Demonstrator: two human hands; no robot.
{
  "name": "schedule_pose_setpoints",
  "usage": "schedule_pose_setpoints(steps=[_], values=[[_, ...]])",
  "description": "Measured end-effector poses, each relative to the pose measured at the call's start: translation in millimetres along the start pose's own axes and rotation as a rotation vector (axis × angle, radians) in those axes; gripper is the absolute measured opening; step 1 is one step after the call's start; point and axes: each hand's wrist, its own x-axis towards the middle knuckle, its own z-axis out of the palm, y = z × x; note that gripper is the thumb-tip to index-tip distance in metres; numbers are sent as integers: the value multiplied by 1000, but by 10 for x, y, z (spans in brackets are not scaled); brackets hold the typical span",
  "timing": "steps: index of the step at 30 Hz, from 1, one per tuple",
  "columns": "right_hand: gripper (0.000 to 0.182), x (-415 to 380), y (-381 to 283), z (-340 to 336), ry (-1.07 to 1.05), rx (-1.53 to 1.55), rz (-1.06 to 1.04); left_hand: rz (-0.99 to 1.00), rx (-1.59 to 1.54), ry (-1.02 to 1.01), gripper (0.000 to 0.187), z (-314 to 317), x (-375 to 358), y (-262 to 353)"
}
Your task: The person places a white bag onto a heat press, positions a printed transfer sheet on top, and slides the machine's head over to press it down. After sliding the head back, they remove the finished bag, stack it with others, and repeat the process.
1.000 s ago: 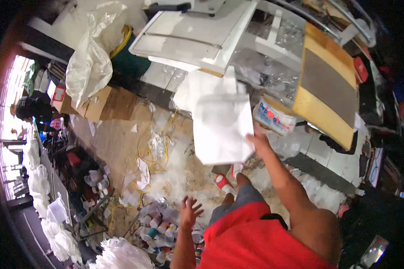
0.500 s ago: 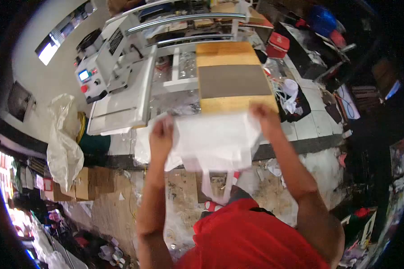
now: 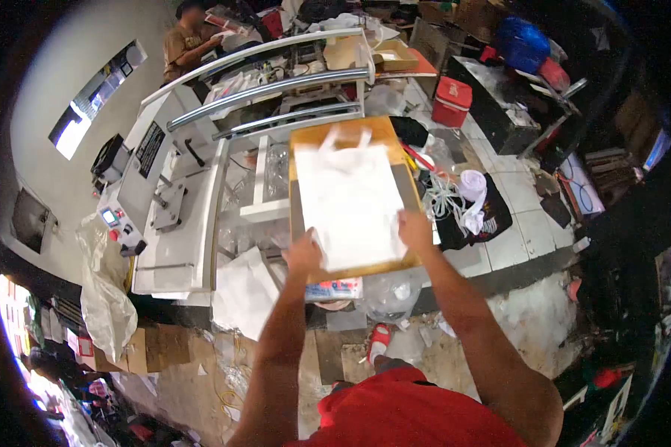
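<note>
A white bag (image 3: 348, 201) with loop handles lies over a wooden board (image 3: 361, 273), its handles pointing away from me. The handles look slightly blurred. Under the bag, a dark grey panel (image 3: 408, 188) shows at both sides. My left hand (image 3: 303, 255) is closed on the bag's near left edge. At the near right edge, my right hand (image 3: 416, 229) pinches the bag too. Left of the board stands a white press machine (image 3: 145, 175) with a small lit screen and a red button.
Folded white bags (image 3: 247, 290) lie left of my left hand. Metal rails (image 3: 276, 88) run behind the board. On the right are a black cloth (image 3: 493, 216) with white cords and a red box (image 3: 451, 102). A co-worker (image 3: 188, 41) stands at the far left.
The bag went from hanging in front of the board, handles down toward me, to lying on it with handles away. Both hands moved with it. My view shifted, revealing the co-worker.
</note>
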Motion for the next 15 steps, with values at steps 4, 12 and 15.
schedule_pose_setpoints(steps=[4, 12, 15], values=[[23, -402, 75, 48, 46, -27, 20, 160, -172, 443, 54, 584, -101, -258], [28, -541, 71, -8, 106, -50, 53, 108, -195, 463, 50, 580, -123, -243], [28, -545, 52, -15, 168, -85, 33, 137, -221, 474, 50, 574, -121, -264]])
